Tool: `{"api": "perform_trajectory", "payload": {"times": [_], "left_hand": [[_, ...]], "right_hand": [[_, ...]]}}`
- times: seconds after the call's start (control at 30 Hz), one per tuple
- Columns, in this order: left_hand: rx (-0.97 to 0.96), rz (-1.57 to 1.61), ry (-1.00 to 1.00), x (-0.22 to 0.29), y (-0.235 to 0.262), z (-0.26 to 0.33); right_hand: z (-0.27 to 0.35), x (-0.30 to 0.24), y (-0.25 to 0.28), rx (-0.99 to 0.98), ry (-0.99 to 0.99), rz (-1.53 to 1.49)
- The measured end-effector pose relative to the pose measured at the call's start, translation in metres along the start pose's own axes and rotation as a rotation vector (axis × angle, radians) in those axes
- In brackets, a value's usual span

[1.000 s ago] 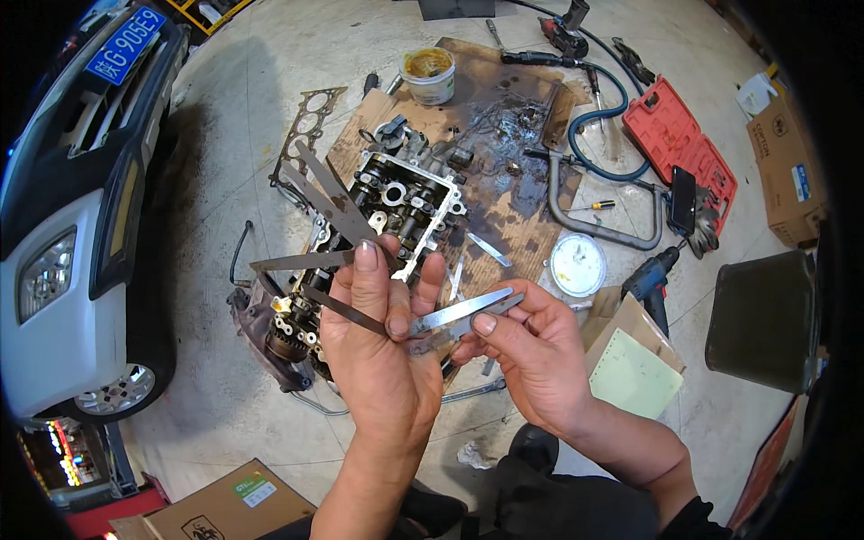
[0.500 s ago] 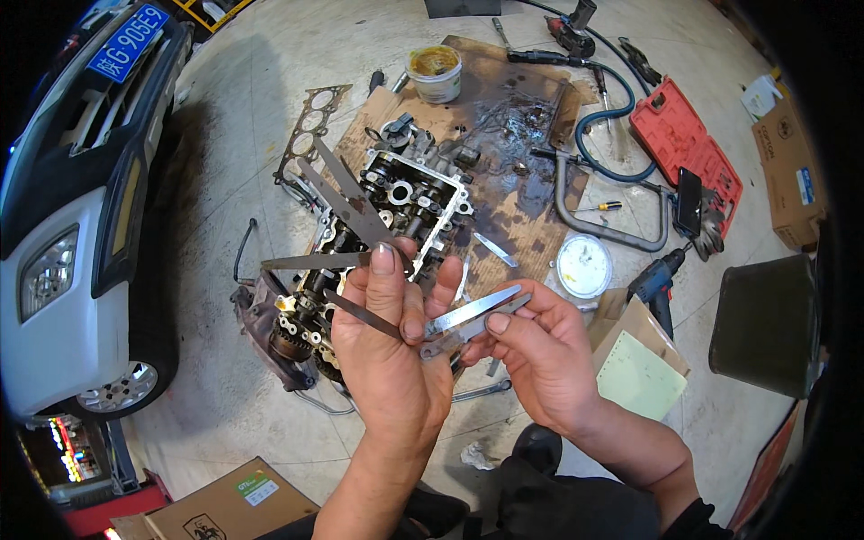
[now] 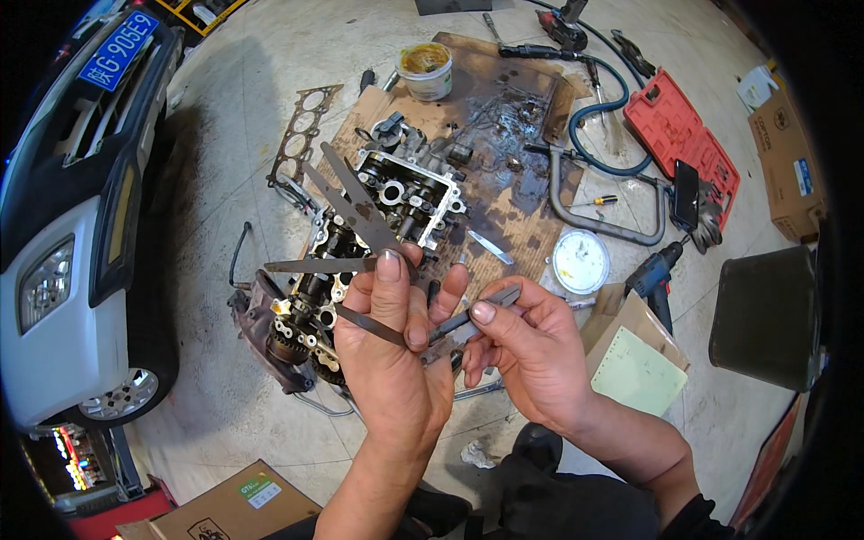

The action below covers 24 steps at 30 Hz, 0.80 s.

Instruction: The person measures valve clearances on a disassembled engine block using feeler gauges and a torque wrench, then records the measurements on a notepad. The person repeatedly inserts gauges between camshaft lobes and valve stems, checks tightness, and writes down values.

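Observation:
Fanned out in my left hand (image 3: 393,369) is a feeler gauge (image 3: 364,219); several dark, thin blades stick out between thumb and fingers. My right hand (image 3: 544,355) pinches other blades of the same gauge between thumb and forefinger, on its right side. Both hands are closed and hang over the near edge of an engine cylinder head (image 3: 447,209), its valve gear exposed. The gauge's pivot end is partly hidden by my fingers. On the cardboard (image 3: 540,225), beyond my right hand, lies a separate shiny metal blade (image 3: 490,247).
A head gasket (image 3: 301,130) lies left of the cylinder head, a tub of brown grease (image 3: 425,72) behind it. Rightward are a bent metal tube frame (image 3: 615,236), a red tool case (image 3: 681,135), a cordless drill (image 3: 654,274) and a white round lid (image 3: 580,261). A car (image 3: 76,252) stands at left.
My right thumb and fingers have shifted on the blades. The bright blade face seen before between my hands now shows as dark, narrow blades drawn together. The whole view has shifted slightly.

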<state>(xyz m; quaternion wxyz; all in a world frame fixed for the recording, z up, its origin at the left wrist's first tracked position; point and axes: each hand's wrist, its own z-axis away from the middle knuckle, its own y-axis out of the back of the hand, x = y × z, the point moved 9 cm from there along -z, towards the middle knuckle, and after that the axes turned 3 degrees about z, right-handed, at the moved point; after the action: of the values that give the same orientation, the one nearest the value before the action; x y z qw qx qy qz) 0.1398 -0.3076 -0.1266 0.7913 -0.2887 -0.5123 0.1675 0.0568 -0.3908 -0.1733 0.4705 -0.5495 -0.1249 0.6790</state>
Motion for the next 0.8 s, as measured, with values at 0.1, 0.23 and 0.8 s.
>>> {"api": "perform_trajectory", "payload": {"times": [0.1,0.23,0.8], "left_hand": [[-0.025,-0.013,0.001,-0.002,-0.001,-0.001],[-0.076,-0.006,0.013,-0.005,0.001,-0.001],[-0.128,-0.583,-0.026,0.059,0.081,0.022]], "right_hand": [[-0.001,-0.001,0.001,-0.006,0.0,0.013],[-0.001,0.0,0.004,0.007,0.005,0.028],[-0.181,-0.015,0.149,0.09,-0.095,1.675]]}}
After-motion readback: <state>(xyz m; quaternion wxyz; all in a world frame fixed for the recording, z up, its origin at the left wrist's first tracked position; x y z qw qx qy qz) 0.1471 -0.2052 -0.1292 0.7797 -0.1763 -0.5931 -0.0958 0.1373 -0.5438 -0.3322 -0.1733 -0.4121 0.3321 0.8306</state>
